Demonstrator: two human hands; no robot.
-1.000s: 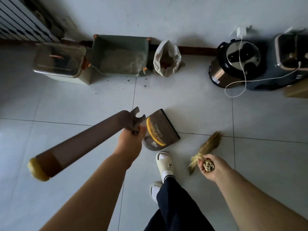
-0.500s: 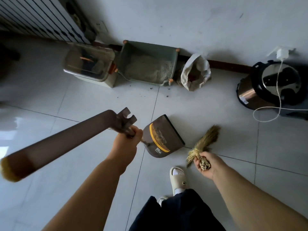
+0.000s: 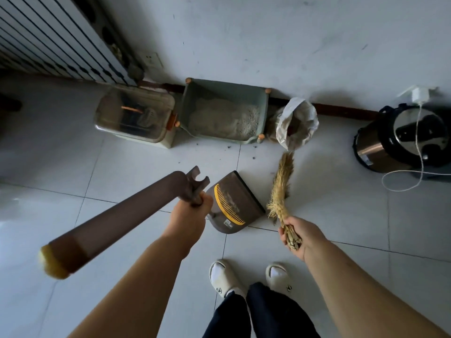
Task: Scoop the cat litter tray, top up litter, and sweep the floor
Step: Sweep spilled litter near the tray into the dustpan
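Meanwhile, along the floor's far edge by the wall, the clear-lidded bin [image 3: 134, 118] stood just beside the green litter tray [image 3: 188, 106], which held a bed of pale litter. Dark grains [image 3: 229, 147] lay scattered on the tiles just in front of the tray.

Nearer the person, the left hand [image 3: 189, 215] was curled tight round the long brown handle [image 3: 109, 220] at its forked clip. The dustpan [image 3: 234, 203] sat on the floor below it, its mouth turned toward the far right. It had hardly shifted in the last second.

The right hand [image 3: 296, 230] was wrapped firmly round the bound stub of the straw broom [image 3: 281, 186]. Half a second before, the bristles had hung low beside the dustpan. Now they had swung forward and pointed at the open paper bag [image 3: 297, 123] by the tray's right corner, with their tips near the grains.

That suggested the scooping and topping up were done and the sweeping was just starting. The next stroke would have to draw the grains back toward the pan's lip.

Farther right, a pressure cooker [image 3: 402, 137] with a white cable [image 3: 420, 132] stood well apart.
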